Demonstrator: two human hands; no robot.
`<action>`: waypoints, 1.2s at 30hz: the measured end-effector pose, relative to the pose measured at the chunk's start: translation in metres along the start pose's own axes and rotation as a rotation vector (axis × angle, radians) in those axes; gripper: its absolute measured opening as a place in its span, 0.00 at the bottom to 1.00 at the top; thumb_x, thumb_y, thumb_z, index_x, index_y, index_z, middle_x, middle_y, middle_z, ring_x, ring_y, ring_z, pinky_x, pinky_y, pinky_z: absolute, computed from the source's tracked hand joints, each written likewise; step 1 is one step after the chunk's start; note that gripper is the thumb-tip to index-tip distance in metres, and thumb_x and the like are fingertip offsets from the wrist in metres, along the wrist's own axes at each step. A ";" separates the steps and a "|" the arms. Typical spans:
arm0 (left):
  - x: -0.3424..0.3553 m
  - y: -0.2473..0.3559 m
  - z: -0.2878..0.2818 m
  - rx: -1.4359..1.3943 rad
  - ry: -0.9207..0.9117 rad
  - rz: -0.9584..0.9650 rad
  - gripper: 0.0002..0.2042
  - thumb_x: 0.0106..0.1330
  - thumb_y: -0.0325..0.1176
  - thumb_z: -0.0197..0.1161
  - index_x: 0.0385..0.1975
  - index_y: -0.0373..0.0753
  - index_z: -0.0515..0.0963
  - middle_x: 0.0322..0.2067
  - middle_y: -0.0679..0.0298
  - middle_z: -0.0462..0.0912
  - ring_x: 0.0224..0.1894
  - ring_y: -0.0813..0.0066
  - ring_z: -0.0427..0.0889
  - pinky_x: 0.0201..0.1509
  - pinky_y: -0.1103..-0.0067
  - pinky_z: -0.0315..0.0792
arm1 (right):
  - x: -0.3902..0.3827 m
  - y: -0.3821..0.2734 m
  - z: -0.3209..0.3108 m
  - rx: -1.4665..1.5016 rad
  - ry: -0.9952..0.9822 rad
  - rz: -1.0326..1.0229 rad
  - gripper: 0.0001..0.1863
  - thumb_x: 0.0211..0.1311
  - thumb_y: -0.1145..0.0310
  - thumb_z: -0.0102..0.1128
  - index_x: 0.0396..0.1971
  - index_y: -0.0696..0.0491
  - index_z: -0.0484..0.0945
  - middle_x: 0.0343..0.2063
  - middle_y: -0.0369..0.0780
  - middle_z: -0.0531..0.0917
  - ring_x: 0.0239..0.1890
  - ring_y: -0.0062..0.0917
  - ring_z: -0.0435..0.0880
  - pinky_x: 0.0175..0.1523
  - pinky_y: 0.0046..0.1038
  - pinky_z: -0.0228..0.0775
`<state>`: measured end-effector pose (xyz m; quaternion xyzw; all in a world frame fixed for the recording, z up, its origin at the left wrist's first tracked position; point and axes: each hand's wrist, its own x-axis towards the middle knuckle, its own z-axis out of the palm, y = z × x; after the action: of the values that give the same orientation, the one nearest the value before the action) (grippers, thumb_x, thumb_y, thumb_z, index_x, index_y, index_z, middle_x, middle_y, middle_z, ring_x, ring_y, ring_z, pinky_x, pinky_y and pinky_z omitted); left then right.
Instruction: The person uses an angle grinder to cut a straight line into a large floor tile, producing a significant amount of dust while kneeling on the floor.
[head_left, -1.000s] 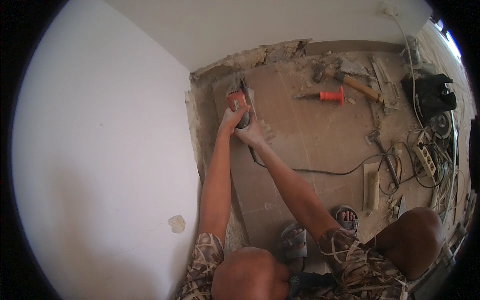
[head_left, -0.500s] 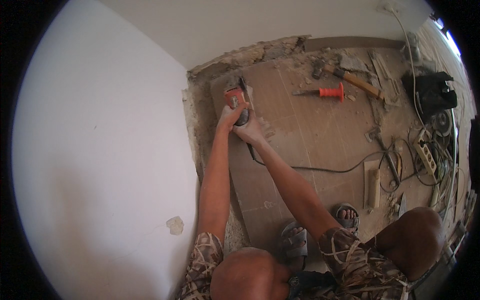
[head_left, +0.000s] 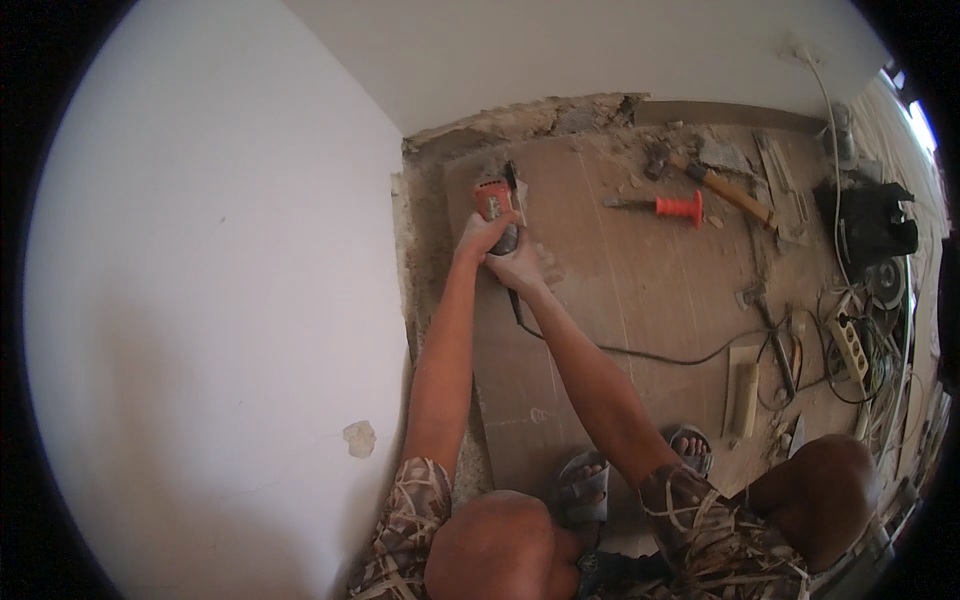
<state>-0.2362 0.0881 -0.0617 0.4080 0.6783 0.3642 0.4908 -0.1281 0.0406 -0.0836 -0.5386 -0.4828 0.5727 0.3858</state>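
Note:
My left hand [head_left: 482, 236] and my right hand [head_left: 518, 268] are closed on a red and dark angle grinder [head_left: 493, 200], held low over the brown floor panel [head_left: 590, 420] near the wall corner. The grinder's dark front end points toward the broken wall base [head_left: 530, 120], and its cord runs back beneath my right forearm. My left fingers wrap the upper body; my right hand is lower, around the dark handle, with some fingers hidden. Pale dust lies beside the tool and on my hands. Off to the right lies a chisel with a red guarded grip [head_left: 678, 208].
A wooden-handled hammer [head_left: 735, 195], rubble and a black bag [head_left: 865, 225] are at upper right. A power strip [head_left: 850, 345], cables, a disc [head_left: 885, 285] and hand tools crowd the right side. The white wall [head_left: 200, 300] rises close on my left; my sandalled feet are below.
The whole scene has shifted rightward in the view. My hands and the grinder stay at about the same place relative to the corner, with the same grip.

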 end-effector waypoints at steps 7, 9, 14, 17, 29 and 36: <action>-0.007 0.005 0.001 0.023 0.009 -0.004 0.29 0.48 0.47 0.73 0.45 0.32 0.77 0.40 0.58 0.81 0.41 0.71 0.80 0.46 0.74 0.72 | -0.005 -0.008 -0.002 -0.031 0.009 0.005 0.50 0.37 0.57 0.76 0.63 0.58 0.60 0.54 0.48 0.75 0.57 0.36 0.75 0.59 0.33 0.67; -0.009 0.008 0.001 0.043 0.030 -0.012 0.29 0.48 0.48 0.72 0.44 0.32 0.77 0.39 0.58 0.81 0.41 0.70 0.80 0.46 0.73 0.72 | -0.005 -0.010 -0.002 -0.047 0.008 0.011 0.49 0.38 0.57 0.76 0.61 0.58 0.61 0.53 0.48 0.76 0.57 0.36 0.76 0.59 0.33 0.67; -0.021 0.028 0.015 0.113 0.056 -0.044 0.29 0.47 0.49 0.72 0.43 0.32 0.78 0.37 0.59 0.81 0.39 0.69 0.80 0.44 0.72 0.73 | 0.004 0.003 -0.011 -0.053 0.038 -0.032 0.46 0.37 0.55 0.76 0.58 0.59 0.65 0.51 0.48 0.77 0.55 0.36 0.77 0.57 0.34 0.68; -0.031 0.035 0.010 0.189 0.105 -0.124 0.27 0.48 0.48 0.72 0.42 0.33 0.78 0.37 0.59 0.81 0.38 0.70 0.80 0.42 0.73 0.73 | -0.009 -0.017 -0.010 -0.095 0.004 0.073 0.46 0.37 0.53 0.76 0.57 0.59 0.66 0.50 0.48 0.78 0.55 0.36 0.77 0.57 0.34 0.68; -0.006 0.010 0.001 0.080 -0.059 -0.020 0.36 0.50 0.55 0.70 0.50 0.30 0.74 0.46 0.54 0.78 0.48 0.65 0.78 0.51 0.71 0.70 | -0.005 -0.011 -0.008 0.000 -0.002 -0.001 0.51 0.36 0.54 0.76 0.62 0.59 0.61 0.52 0.48 0.77 0.55 0.36 0.77 0.57 0.33 0.68; -0.015 0.022 0.005 0.142 -0.066 -0.061 0.35 0.50 0.56 0.70 0.49 0.31 0.75 0.46 0.53 0.78 0.47 0.66 0.78 0.49 0.71 0.71 | -0.003 -0.008 -0.010 -0.029 0.001 0.009 0.50 0.37 0.55 0.75 0.61 0.59 0.61 0.53 0.48 0.76 0.56 0.37 0.77 0.58 0.33 0.68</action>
<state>-0.2241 0.0837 -0.0382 0.4329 0.6979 0.2863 0.4934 -0.1187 0.0410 -0.0747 -0.5465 -0.4883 0.5672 0.3758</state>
